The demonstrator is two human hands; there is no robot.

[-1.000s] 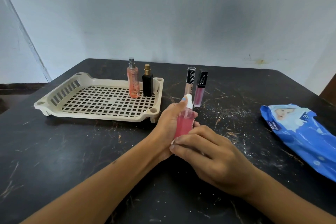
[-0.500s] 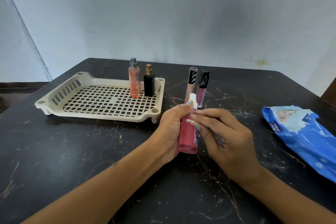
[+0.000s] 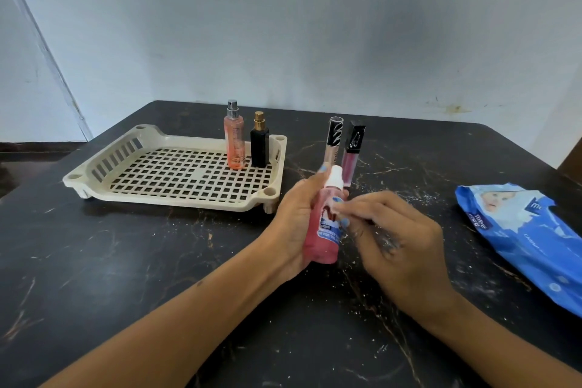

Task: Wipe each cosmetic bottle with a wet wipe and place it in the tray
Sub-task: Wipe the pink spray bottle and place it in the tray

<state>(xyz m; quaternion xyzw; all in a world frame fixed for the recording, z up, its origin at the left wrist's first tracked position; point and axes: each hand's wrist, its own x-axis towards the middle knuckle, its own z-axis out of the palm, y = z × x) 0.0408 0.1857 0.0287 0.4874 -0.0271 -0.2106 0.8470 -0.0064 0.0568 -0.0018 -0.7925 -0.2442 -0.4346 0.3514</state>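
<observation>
Pink spray bottle (image 3: pixel 322 230): gripped by left hand (image 3: pixel 296 224), since lifted off table (image 3: pixel 126 261); right hand (image 3: pixel 396 239) fingers (image 3: pixel 341 224) pinched at its label, wiping under way, tray (image 3: pixel 176 198) at 10 o'clock awaits.

Open grid floor across the tray (image 3: pixel 94 168) left of 2 bottles (image 3: pixel 234 135); 2 upright tubes (image 3: pixel 333 142) just right of it.

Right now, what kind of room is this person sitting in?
Probably a plain room at home, though I can't be sure. There's a dark marble-look table against a bare pale wall, with a cream plastic tray of perfume bottles and a blue pack of baby wipes.
</observation>
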